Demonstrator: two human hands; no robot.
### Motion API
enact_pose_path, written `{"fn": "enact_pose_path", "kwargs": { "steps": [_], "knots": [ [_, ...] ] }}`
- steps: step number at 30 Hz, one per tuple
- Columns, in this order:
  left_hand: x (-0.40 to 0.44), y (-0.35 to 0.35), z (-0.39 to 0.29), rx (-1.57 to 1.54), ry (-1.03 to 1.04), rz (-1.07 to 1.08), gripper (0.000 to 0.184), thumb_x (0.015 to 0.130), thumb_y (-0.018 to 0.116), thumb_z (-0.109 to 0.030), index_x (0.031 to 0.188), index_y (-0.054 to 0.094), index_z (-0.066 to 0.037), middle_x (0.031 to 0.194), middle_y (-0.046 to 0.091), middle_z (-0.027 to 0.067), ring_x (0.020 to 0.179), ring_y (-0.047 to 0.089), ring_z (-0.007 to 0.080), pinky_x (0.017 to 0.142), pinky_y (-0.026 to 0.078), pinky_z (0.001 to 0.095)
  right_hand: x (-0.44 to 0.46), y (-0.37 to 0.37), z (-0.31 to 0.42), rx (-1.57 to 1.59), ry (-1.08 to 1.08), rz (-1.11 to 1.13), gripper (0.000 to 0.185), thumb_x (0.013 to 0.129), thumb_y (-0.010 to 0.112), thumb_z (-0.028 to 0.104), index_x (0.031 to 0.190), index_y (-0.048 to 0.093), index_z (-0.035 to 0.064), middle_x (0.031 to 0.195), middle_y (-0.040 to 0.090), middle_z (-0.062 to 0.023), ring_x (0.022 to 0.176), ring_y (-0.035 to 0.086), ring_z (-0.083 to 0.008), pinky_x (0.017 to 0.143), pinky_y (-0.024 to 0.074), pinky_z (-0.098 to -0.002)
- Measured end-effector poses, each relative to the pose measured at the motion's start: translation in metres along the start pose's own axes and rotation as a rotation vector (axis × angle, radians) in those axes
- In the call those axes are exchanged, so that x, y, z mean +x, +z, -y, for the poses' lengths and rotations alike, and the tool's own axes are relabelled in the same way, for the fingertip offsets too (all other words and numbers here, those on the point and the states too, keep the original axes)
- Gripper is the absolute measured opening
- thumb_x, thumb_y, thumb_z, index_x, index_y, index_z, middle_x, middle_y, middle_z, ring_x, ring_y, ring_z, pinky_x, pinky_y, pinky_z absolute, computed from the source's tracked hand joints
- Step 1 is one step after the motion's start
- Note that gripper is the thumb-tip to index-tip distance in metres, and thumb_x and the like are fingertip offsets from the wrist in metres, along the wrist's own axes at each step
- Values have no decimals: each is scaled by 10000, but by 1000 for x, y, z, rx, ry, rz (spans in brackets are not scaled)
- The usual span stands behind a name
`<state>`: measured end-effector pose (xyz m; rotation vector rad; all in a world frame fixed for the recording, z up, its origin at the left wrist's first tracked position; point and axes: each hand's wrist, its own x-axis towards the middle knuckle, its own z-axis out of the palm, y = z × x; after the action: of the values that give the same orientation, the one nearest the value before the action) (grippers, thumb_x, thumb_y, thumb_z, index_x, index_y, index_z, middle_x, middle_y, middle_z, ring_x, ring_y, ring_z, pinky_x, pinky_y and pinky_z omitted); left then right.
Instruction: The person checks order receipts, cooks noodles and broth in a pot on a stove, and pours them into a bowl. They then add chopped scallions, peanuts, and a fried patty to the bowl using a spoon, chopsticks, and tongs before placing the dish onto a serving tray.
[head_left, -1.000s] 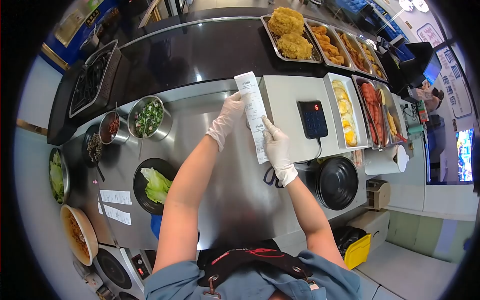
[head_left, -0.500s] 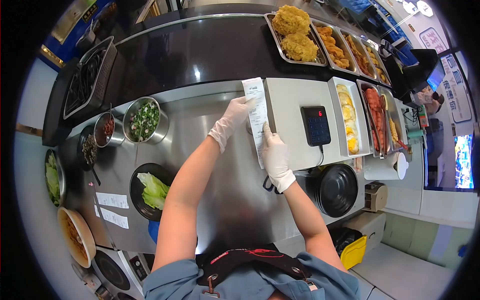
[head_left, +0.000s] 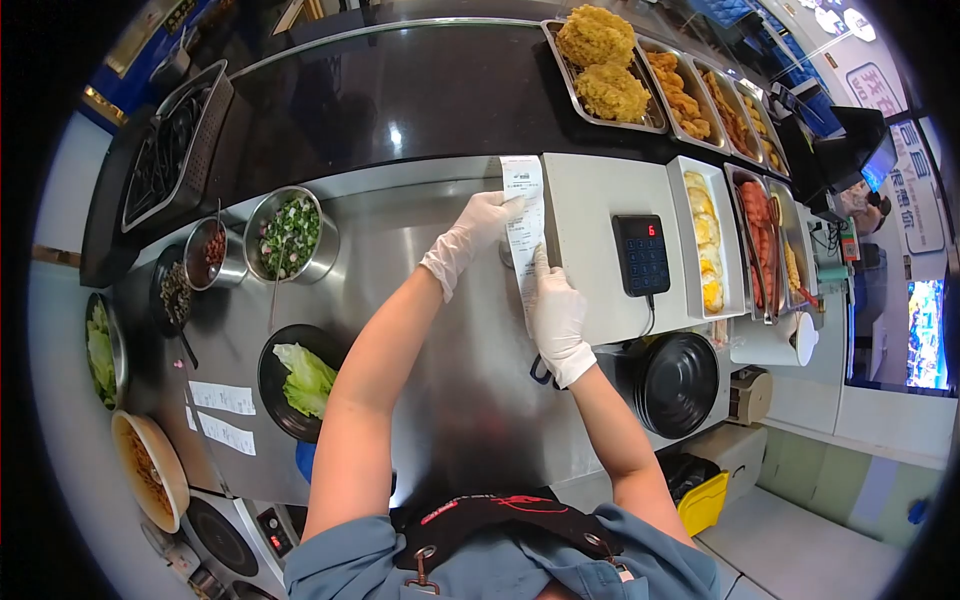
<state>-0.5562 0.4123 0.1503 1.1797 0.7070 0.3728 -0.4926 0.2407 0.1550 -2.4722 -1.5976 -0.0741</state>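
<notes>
Printed receipt (head_left: pixel 523 180), upper centre of frame: judged light, limp, tearable; best gripped by edges. Left hand's (head_left: pixel 474 232) fingers pinch left edge; right hand's (head_left: pixel 559 312), right edge.

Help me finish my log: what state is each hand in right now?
Left hand: closed, holding the receipt.
Right hand: touching the receipt lower down; whether it grips cannot be told.

Lettuce (head_left: pixel 306 380) on a black plate (head_left: pixel 272 400), chopped greens (head_left: pixel 289 237) in a steel bowl (head_left: pixel 329 246), a lit keypad (head_left: pixel 641 258).
</notes>
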Motion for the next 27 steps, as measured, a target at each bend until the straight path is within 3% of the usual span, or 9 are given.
{"fn": "enact_pose_path", "kwargs": {
  "steps": [7,15,18,19,21,22,24,26,27],
  "knots": [
    [-1,0,-1,-33,-25,-21,319,917,599,-216,1091,642,48,967,678,74,850,629,125,764,508,275,0,2,2,-84,-20,-16,570,763,626,98,1316,498,39,738,569,-100,575,617,-258,507,497,-355],
    [29,-15,64,120,-74,-145,263,878,624,-177,1024,667,37,871,682,82,758,632,137,702,517,298,0,64,7,-445,31,62,442,825,539,103,1260,536,24,650,571,-20,482,607,-153,418,487,-304],
    [31,-4,79,71,121,-361,233,829,639,-147,970,677,36,838,681,87,726,629,152,690,513,315,5,96,-2,-503,14,50,356,849,521,143,1170,569,-6,654,600,-25,496,624,-158,420,506,-298],
    [23,4,76,-17,200,-498,251,789,641,-151,946,667,43,838,683,122,744,640,210,714,511,344,5,90,1,-519,17,0,265,867,518,175,1065,597,19,656,610,-28,499,627,-158,421,509,-300],
    [-3,10,82,165,213,-800,379,812,621,-232,1059,602,56,1034,629,250,1006,596,372,885,461,424,2,108,-6,-470,-33,-58,271,870,524,201,1087,603,59,609,552,19,452,587,-139,361,467,-324],
    [-35,15,77,246,237,-825,421,835,658,-262,1132,584,29,1099,621,236,1043,591,358,911,458,394,1,74,9,-368,-8,128,316,873,536,209,1157,572,76,731,576,-35,601,639,-199,465,520,-353],
    [-125,26,68,218,373,-718,376,872,615,-202,1168,550,21,1116,605,199,1005,600,329,876,467,383,-12,13,39,-151,-73,50,436,821,634,184,1224,534,54,1108,565,-157,861,623,-324,720,526,-388],
    [-212,22,76,365,608,-592,309,859,620,-82,1154,565,-8,1054,622,176,936,625,312,791,500,364,-32,2,51,21,-291,-185,411,819,648,159,1204,551,51,1150,580,-161,862,626,-335,730,519,-384],
    [-250,20,97,434,642,-601,301,846,631,-63,1137,574,-14,973,636,165,884,637,329,760,510,369,-42,3,62,111,-333,-154,385,825,645,152,1188,564,50,1142,588,-161,875,626,-334,739,518,-383]
  ]
}}
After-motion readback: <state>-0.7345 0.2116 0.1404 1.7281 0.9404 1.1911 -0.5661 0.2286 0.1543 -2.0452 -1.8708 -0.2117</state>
